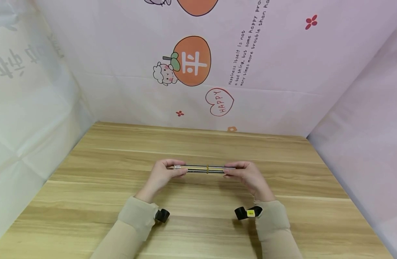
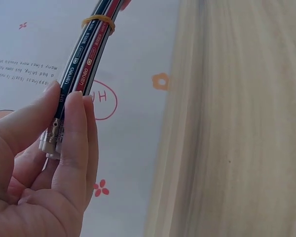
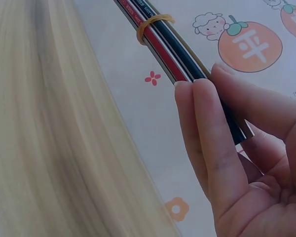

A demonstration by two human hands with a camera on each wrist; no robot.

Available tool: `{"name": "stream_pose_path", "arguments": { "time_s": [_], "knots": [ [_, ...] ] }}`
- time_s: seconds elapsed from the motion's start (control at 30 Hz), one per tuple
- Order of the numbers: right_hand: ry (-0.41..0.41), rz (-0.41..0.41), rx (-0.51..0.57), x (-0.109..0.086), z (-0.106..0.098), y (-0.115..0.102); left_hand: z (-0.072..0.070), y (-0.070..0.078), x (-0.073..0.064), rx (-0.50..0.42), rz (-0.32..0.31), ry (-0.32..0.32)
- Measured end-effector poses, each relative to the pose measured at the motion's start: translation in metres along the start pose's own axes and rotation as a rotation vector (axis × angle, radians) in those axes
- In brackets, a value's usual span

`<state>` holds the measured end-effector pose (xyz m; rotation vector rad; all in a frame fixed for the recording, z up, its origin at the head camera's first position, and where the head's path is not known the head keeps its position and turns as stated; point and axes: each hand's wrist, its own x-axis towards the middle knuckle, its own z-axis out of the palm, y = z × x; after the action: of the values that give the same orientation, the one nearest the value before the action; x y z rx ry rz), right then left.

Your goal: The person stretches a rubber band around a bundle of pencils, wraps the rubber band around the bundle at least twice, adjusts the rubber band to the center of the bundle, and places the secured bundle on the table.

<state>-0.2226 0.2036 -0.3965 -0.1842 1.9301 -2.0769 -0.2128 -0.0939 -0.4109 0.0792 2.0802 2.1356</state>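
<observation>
A bundle of pencils, dark green and red with pale stripes, is held level above the table between both hands. A yellowish rubber band wraps around it, nearer the right hand. My left hand pinches the left end between thumb and fingers, where white erasers in metal ferrules show in the left wrist view. The right hand pinches the opposite end, with thumb and fingertips on either side of the pencils. In the right wrist view, the flat pencil ends stick out past the fingers.
Beneath the hands is a wood-grain table. A white printed cloth with orange fruit drawings and lettering stands along its back edge, and pale sheets flank both sides. Each wrist carries a small black camera on a beige cuff.
</observation>
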Motion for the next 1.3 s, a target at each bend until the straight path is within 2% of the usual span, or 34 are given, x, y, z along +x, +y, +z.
{"name": "stream_pose_path", "arguments": {
  "time_s": [0.4,0.6,0.73,0.93,1.3],
  "knots": [
    [-0.001,0.043,-0.034,0.003,-0.007,0.01,-0.005,-0.007,0.004,0.023,-0.059,-0.027],
    [-0.039,0.122,-0.061,0.005,-0.011,0.017,-0.006,-0.011,0.004,0.078,-0.124,-0.046],
    [-0.05,0.172,-0.098,0.005,-0.013,0.02,-0.006,-0.012,0.003,0.12,-0.144,-0.041],
    [-0.071,0.18,-0.151,0.005,-0.015,0.022,-0.006,-0.013,0.003,0.139,-0.156,-0.046],
    [-0.094,0.217,-0.154,0.003,-0.015,0.025,-0.007,-0.016,0.002,0.189,-0.132,-0.08]
  ]
}}
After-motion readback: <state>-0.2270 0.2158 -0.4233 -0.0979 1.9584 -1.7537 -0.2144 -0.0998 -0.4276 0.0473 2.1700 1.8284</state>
